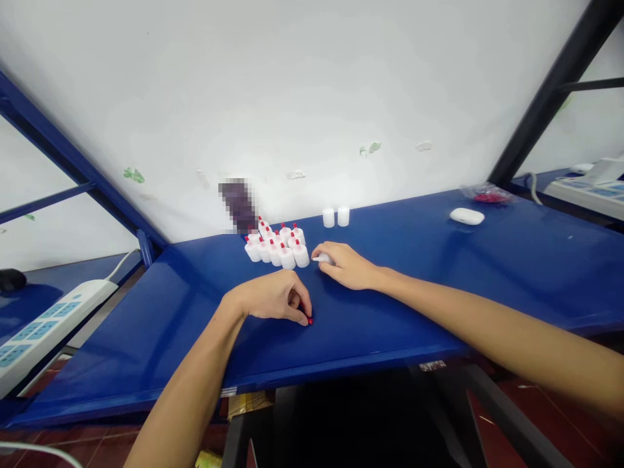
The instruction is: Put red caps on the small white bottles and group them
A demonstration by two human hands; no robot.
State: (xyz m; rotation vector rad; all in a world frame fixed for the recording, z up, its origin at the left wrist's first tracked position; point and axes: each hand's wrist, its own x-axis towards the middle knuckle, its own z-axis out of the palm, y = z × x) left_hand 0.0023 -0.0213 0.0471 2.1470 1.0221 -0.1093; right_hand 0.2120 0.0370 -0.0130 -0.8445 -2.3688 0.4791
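Low over the front middle of the blue table, my left hand (277, 296) pinches a small red cap (311, 321) between thumb and fingertips. My right hand (351, 266) is closed around a small white bottle (324, 259), which lies on its side with its bare nozzle pointing left. Just left of that bottle stands a cluster of several white bottles (287, 258), upright and close together, with red caps on top. Behind my right hand are two white pieces without red caps, a left one (328, 218) and a right one (343, 216).
A white rounded case (467, 216) lies on the right of the blue table (419, 240). Beyond it sits a clear bag with red pieces (491, 196). A blurred dark object (238, 205) leans at the wall behind the bottles. A white power strip (46, 325) is at the left.
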